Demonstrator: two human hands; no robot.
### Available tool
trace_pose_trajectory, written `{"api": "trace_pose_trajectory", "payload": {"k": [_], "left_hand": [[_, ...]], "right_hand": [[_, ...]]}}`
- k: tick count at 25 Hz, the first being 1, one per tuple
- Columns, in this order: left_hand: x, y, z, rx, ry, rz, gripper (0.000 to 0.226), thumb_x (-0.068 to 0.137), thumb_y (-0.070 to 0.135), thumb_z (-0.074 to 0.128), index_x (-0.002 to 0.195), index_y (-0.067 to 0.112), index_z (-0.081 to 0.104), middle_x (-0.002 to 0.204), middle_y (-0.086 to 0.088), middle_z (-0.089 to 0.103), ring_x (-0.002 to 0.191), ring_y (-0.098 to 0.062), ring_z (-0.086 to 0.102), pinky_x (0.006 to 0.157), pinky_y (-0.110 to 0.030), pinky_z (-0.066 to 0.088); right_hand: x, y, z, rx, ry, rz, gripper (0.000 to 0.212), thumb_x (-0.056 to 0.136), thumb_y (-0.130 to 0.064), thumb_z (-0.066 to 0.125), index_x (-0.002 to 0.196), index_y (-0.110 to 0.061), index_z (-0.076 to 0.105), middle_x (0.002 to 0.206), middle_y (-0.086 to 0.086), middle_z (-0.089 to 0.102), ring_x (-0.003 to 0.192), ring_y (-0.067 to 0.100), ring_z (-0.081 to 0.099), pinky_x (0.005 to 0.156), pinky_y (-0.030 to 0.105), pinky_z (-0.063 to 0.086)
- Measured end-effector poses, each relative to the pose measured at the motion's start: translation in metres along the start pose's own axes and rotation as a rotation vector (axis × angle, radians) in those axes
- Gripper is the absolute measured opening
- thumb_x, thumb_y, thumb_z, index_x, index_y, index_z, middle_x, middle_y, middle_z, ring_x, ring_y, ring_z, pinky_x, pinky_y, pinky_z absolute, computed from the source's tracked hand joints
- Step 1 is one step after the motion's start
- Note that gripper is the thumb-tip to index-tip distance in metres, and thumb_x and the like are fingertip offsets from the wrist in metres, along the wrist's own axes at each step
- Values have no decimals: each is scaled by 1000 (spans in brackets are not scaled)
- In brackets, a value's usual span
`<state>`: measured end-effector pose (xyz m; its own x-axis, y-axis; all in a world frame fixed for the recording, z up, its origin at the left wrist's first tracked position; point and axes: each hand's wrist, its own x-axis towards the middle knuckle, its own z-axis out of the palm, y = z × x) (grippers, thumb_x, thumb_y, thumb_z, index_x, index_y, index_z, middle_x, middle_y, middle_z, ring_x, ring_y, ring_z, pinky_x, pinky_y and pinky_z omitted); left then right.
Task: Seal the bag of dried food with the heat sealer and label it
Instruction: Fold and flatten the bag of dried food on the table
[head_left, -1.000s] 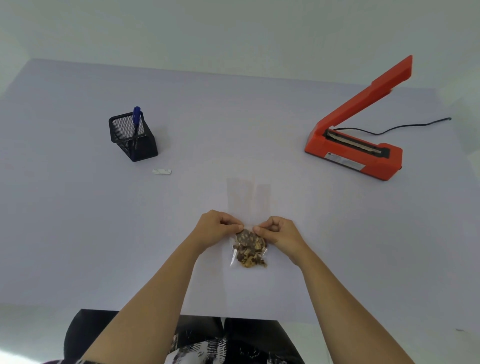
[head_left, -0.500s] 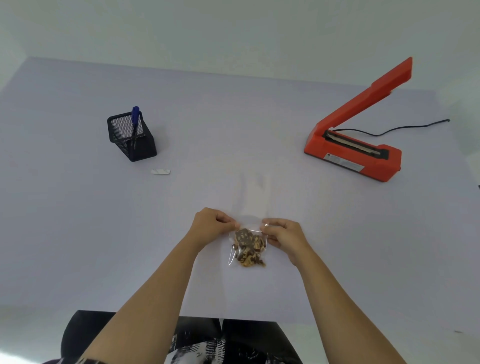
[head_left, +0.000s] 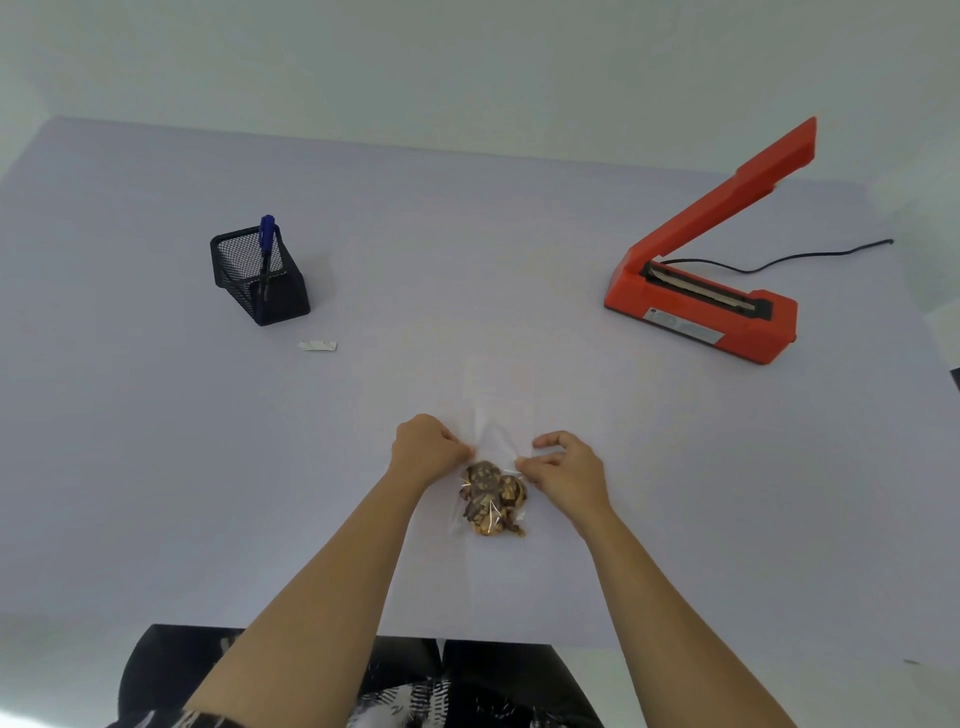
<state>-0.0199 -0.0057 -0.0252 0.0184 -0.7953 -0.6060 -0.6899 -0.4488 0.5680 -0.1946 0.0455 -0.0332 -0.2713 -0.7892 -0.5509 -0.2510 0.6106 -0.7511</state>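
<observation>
A clear plastic bag (head_left: 491, 496) with brown dried food in its lower part lies on the table near the front edge. Its empty upper part stretches away from me. My left hand (head_left: 427, 450) pinches the bag's left edge just above the food. At the right edge, my right hand (head_left: 566, 470) pinches it at the same height. The red heat sealer (head_left: 704, 306) stands at the back right with its arm raised. A small white label (head_left: 318, 345) lies flat to the left of the bag.
A black mesh pen holder (head_left: 260, 283) with a blue pen (head_left: 267, 235) stands at the back left, just behind the label. The sealer's black cord (head_left: 810, 255) trails off to the right. The lavender table (head_left: 156, 467) ends just in front of my lap.
My hands have drawn apart along the bag, from nearly touching over the food to its two side edges. The bag's upper part now looks flatter and stretched.
</observation>
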Motion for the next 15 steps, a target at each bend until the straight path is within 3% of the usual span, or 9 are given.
{"api": "trace_pose_trajectory", "payload": {"k": [2,5,8,11,15], "left_hand": [[-2,2,3,8,39,-25,43,71,14,71,43,12,38,46,-1,35,48,-17,34,47,-23,29],[-4,6,9,31,81,-46,27,70,11,67,49,9,49,53,-4,48,47,-15,38,43,-21,30],[-10,9,16,64,138,-5,24,71,7,63,55,10,46,58,-3,47,50,-15,41,45,-21,31],[-17,6,21,83,245,129,24,74,5,63,85,9,42,77,-1,42,63,-15,41,50,-22,28],[-15,3,22,231,194,309,14,82,-1,54,92,6,61,90,-9,59,81,-24,57,66,-25,41]], "right_hand": [[-3,-3,4,-83,53,-52,23,71,-15,74,89,-19,60,67,-2,67,68,13,65,62,23,49],[-8,-7,10,-176,107,-136,24,75,-11,68,95,-17,57,59,-8,60,59,3,57,56,14,41],[-10,-5,15,-345,132,-255,32,77,-13,67,105,-13,52,84,-5,55,76,10,53,65,17,40],[-6,-3,14,-452,130,-421,41,75,-9,66,112,-10,48,99,-4,42,91,11,42,76,21,36],[-1,-6,11,-623,-30,-586,19,80,-4,57,96,-10,67,89,2,62,85,21,57,74,25,45]]}}
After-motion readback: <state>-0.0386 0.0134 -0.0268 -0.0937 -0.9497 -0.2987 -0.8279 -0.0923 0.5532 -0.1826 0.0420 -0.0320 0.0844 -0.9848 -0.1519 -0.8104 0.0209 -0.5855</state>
